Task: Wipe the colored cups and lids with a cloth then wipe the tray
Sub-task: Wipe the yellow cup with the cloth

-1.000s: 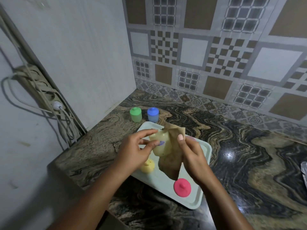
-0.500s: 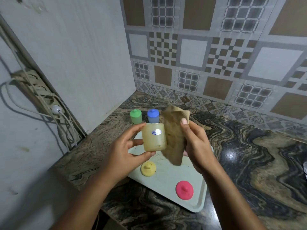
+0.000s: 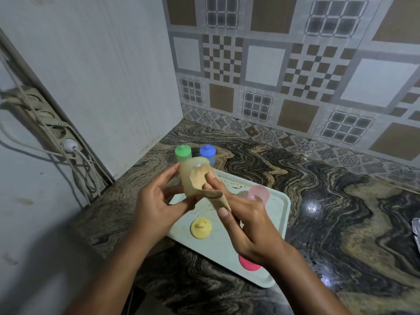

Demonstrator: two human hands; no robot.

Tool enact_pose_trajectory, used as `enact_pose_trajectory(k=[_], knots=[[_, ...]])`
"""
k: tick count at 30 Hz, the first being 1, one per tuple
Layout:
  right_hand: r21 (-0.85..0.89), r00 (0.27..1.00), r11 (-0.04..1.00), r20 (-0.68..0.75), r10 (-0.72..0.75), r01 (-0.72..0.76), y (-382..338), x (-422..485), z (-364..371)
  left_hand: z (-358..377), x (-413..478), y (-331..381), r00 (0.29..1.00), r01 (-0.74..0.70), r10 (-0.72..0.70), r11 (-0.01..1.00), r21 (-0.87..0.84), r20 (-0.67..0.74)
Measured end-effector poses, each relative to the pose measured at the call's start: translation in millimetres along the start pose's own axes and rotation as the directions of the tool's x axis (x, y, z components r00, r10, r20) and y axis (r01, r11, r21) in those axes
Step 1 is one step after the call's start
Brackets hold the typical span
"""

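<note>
You stand at a dark, swirly stone counter (image 3: 329, 201) in a corner with patterned wall tiles (image 3: 295, 64) behind it. A pale green tray (image 3: 279, 214) lies flat on the counter in front of you, with little brown specks on it.

Your left hand (image 3: 156, 208) is up above the tray and grips the yellow cup (image 3: 191, 178), fingers wrapped round its side. The cup is tipped, so its open mouth faces away from you. Your right hand (image 3: 247, 221) pinches the brown cloth (image 3: 204, 185) and pushes it against the cup, near the rim. The loose end of the cloth hangs down by your right thumb.

A pink cup (image 3: 259, 194) stands on the far side of the tray, just past your right hand. A yellow lid (image 3: 201, 228) lies on the tray below your left hand. A pink lid (image 3: 247, 264) lies near the tray's front edge, partly hidden under your right wrist.

Behind the tray, a green cup (image 3: 183, 153) and a blue cup (image 3: 207, 153) stand side by side on the counter, each with its lid on.
</note>
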State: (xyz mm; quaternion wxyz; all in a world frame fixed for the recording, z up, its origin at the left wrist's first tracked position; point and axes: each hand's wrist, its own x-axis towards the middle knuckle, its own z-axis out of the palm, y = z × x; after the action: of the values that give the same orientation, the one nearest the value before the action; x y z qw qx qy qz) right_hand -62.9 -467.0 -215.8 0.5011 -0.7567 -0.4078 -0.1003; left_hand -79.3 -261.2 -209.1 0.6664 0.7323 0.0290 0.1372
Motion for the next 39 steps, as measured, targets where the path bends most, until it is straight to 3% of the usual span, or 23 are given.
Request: enact_pose_trajectory(k=[3,6,8,11,13,18,21,23,30,34,37,39], knots=[[0.056,0.999,0.998,0.045,0.019,-0.021,4.5,-13.5,0.7,-5.9,3.9,1.8,1.0,-0.01,0.009,0.999,-0.042,-0.023],[0.114,0.991,0.984,0.043,0.129,-0.133,8.2,-28.7,3.9,-9.6,5.2,10.7,1.0,0.021,-0.021,0.996,-0.084,0.004],[0.235,0.967,0.946,-0.068,0.245,-0.223,6.3,-30.7,1.5,-13.6,4.8,10.4,0.998,0.044,-0.04,0.996,-0.084,0.042],[0.43,0.862,0.863,-0.296,0.411,-0.264,4.7,-15.2,-7.0,-15.9,2.2,5.6,0.997,0.043,-0.037,0.995,-0.089,0.07],[0.454,0.813,0.846,-0.357,0.461,-0.28,2.5,2.0,-12.2,-13.9,0.1,1.8,0.994,0.033,-0.025,0.997,-0.071,0.109],[0.389,0.9,0.866,-0.169,0.401,-0.313,-3.2,34.1,-10.9,1.3,-7.2,6.2,0.989,0.029,-0.032,0.999,0.022,0.142],[0.195,0.95,0.934,-0.022,0.31,-0.3,-5.7,39.1,-5.2,10.0,-10.4,9.7,0.985,0.096,-0.092,0.995,-0.019,0.146],[0.096,0.979,0.974,0.04,0.201,-0.204,-2.2,36.0,-2.8,10.2,-10.5,7.9,0.984,0.127,-0.12,0.991,-0.045,0.132],[-0.025,0.997,0.998,0.055,0.059,-0.058,7.4,7.0,5.0,2.4,-3.3,0.0,0.997,0.08,-0.079,0.997,-0.024,0.024],[0.077,0.994,0.994,0.073,0.078,-0.084,14.6,-13.2,5.8,-5.1,4.5,3.1,0.997,0.072,-0.072,0.997,-0.008,-0.012],[0.107,0.977,0.974,0.103,0.189,-0.2,21.4,-29.8,6.8,-11.1,7.1,8.3,0.996,0.088,-0.088,0.996,0.02,0.012],[0.196,0.954,0.936,-0.002,0.299,-0.292,23.8,-34.3,6.2,-13.9,7.0,9.6,0.991,0.123,-0.123,0.992,0.003,0.05]])
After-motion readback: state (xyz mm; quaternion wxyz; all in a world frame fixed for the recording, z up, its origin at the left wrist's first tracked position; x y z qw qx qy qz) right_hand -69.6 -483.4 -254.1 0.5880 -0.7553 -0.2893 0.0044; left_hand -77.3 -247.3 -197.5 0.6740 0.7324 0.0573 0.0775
